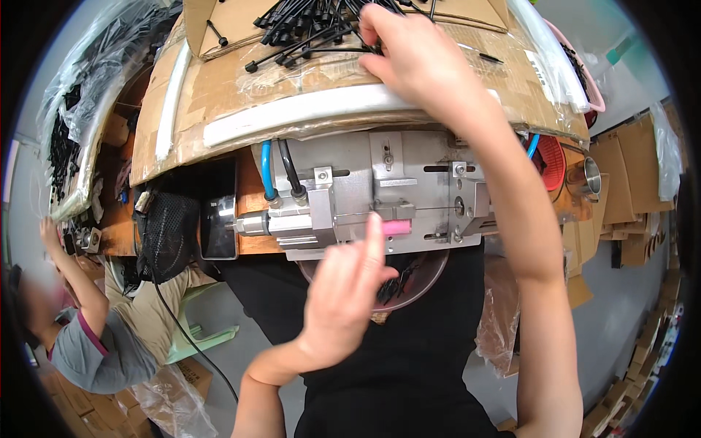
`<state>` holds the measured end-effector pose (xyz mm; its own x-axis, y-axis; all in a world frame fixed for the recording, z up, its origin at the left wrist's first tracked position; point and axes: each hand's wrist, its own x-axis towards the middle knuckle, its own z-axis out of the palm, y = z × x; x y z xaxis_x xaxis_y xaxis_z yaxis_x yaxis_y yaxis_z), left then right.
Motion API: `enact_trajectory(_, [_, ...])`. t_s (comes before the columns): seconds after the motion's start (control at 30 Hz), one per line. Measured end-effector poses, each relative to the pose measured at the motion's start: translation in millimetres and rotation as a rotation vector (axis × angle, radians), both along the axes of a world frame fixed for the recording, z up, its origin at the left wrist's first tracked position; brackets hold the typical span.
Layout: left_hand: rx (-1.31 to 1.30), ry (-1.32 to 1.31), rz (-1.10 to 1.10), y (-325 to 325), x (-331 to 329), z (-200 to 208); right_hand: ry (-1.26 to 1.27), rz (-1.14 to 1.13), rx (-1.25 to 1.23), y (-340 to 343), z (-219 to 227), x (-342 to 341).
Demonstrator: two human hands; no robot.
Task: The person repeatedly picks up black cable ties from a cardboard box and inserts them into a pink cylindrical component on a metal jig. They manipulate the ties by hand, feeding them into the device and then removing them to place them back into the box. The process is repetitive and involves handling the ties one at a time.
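Note:
My left hand [339, 299] is in front of a metal clamping fixture [431, 186]. Its index finger is stretched toward the middle of the fixture, beside a pink block [397, 227]; the other fingers are partly curled, and no held thing shows. A thin dark rod [431, 209] runs across the fixture. My right hand [416, 62] reaches over the fixture to a pile of black rods with knobbed ends [310, 29] on cardboard. Thumb and index finger stand apart around the rod ends at the pile's right side.
A bowl [438, 274] of black pieces sits below the fixture. Blue and black hoses [267, 171] rise at its left, beside a dark tablet-like panel [219, 212]. A red basket [553, 164] and metal cup [584, 179] stand right. Another person [102, 343] works at left.

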<state>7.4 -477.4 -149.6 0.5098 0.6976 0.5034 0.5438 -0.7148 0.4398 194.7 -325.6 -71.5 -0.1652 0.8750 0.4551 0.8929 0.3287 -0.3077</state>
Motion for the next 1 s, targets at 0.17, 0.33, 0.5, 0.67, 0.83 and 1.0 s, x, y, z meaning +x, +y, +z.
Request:
enact_trajectory(0.17, [-0.053, 0.194, 0.059, -22, 18, -38, 0.342, 0.044, -0.327, -5, 43, 10])
enact_trajectory(0.33, [-0.010, 0.253, 0.043, -13, 26, -35, 0.868, 0.134, -0.109, -53, 47, 87])
enact_trajectory(0.5, [-0.090, 0.046, 0.013, 5, 5, -12, 0.655, 0.049, 0.160, -147, -12, 29])
enact_trajectory(0.67, [0.262, -0.007, 0.164, 152, -18, 50, 0.276, 0.078, 0.028, -207, -100, -13])
enact_trajectory(0.83, [-0.159, 0.172, -0.194, 197, -48, 75, 0.214, 0.069, 0.052, -201, -126, -31])
enact_trajectory(1.0, [-0.120, 0.152, -0.202, 166, -61, 87, 0.146, 0.067, 0.029, -198, -128, -33])
